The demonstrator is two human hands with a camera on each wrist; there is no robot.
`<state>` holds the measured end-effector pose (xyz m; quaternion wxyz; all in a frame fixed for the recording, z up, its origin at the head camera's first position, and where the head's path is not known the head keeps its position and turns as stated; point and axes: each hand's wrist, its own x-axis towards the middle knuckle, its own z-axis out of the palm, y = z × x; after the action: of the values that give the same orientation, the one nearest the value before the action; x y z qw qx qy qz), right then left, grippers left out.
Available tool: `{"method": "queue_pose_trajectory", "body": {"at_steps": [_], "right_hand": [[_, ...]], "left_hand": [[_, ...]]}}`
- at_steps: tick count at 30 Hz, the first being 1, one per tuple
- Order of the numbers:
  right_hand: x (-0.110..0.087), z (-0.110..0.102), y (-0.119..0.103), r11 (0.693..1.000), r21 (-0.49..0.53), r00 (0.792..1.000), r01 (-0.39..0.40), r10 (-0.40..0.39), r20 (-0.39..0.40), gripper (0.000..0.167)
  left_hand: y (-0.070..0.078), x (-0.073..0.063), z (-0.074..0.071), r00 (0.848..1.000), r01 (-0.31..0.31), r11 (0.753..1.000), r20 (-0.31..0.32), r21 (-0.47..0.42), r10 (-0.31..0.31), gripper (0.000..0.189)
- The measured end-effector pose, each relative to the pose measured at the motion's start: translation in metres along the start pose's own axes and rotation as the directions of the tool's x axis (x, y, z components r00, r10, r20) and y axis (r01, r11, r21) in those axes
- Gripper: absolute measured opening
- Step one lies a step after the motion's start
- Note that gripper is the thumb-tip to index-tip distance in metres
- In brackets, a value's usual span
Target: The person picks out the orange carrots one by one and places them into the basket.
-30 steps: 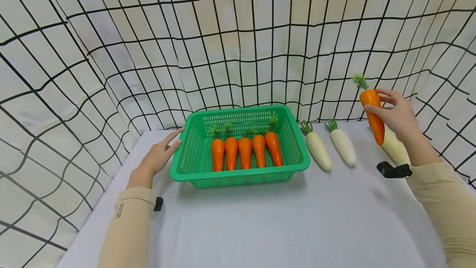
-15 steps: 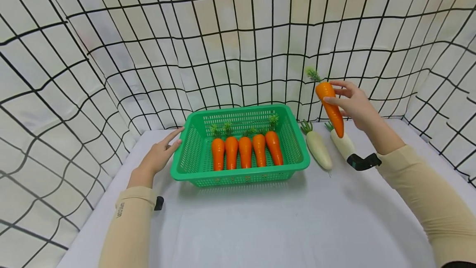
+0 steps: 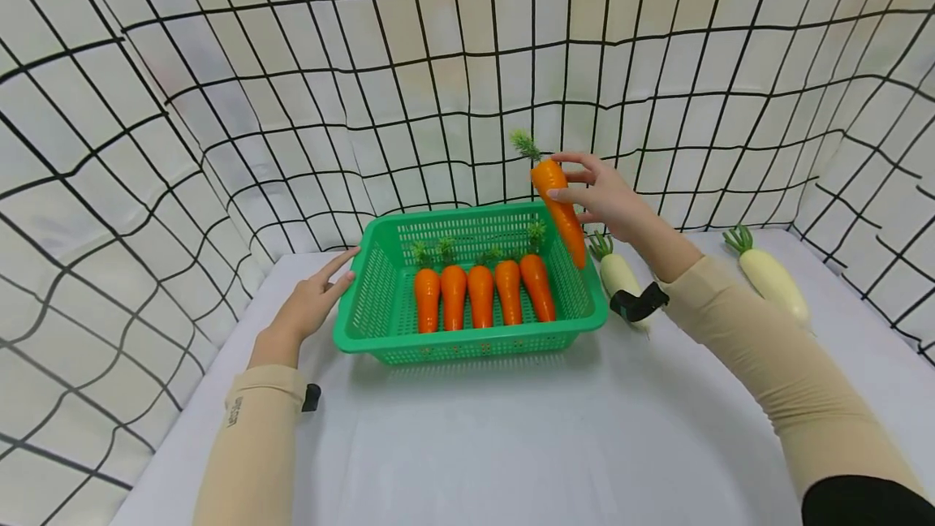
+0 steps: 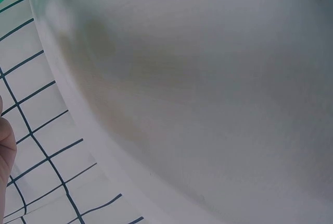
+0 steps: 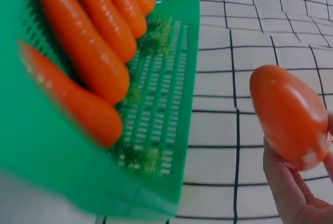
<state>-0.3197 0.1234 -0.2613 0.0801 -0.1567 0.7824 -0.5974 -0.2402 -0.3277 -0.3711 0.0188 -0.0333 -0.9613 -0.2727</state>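
A carrot with a green tuft is pinched between the thumb and fingers of my right hand; it tilts, tip down, over the right end of a green plastic basket. In the right wrist view the same carrot shows thick and close, with the thumb under it. Several carrots lie side by side in the basket, tufts toward its back wall. With fingers extended, my left hand touches the basket's left rim. Only an edge of that hand enters the left wrist view.
One white radish lies just right of the basket, partly behind the right wrist's black strap. Another white radish rests farther right. My right forearm covers the table between them. Behind the white table hangs white cloth with a black grid.
My right hand has carried the carrot leftward, from above the radishes at the right to over the basket's right end. The left hand has kept its place at the rim.
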Motion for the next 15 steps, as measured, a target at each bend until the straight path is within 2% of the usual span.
{"method": "queue_pose_trajectory", "body": {"at_steps": [9, 15], "right_hand": [[0.025, 0.040, -0.007, 1.000, 0.016, 0.999, 0.015, -0.015, 0.048, 0.059], [0.041, 0.064, 0.001, 0.997, -0.066, 0.992, 0.040, -0.032, 0.122, 0.062]], "left_hand": [[0.000, -0.001, 0.001, 1.000, -0.008, 1.000, 0.008, -0.011, 0.008, 0.066], [0.000, -0.002, -0.001, 1.000, -0.002, 1.000, -0.001, -0.003, 0.002, 0.066]]}}
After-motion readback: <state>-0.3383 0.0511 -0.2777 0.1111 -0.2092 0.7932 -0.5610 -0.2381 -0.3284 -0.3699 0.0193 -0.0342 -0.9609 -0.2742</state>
